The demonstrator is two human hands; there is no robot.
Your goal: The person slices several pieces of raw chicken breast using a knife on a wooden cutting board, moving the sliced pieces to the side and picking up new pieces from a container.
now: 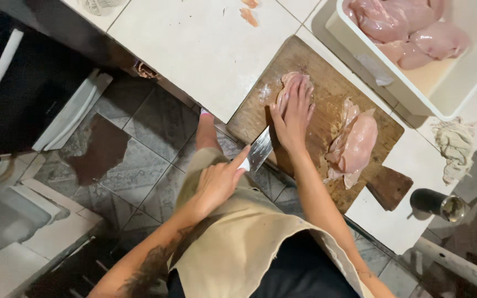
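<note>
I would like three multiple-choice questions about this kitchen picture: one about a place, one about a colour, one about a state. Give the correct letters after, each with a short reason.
1. Where does the chicken piece under the right hand lie?
A. in the white tub
B. on the wooden cutting board
C. on the floor

2. What colour is the tub that holds the other raw chicken?
A. white
B. blue
C. black

3. What is the left hand doing?
A. hanging empty
B. holding a cup
C. gripping a knife

Answers:
1. B: the piece rests on the brown cutting board, with the right hand pressed flat on it.
2. A: its walls and rim are plainly white.
3. C: its fingers close on the handle, and the blade of the knife reaches toward the chicken piece.
</note>
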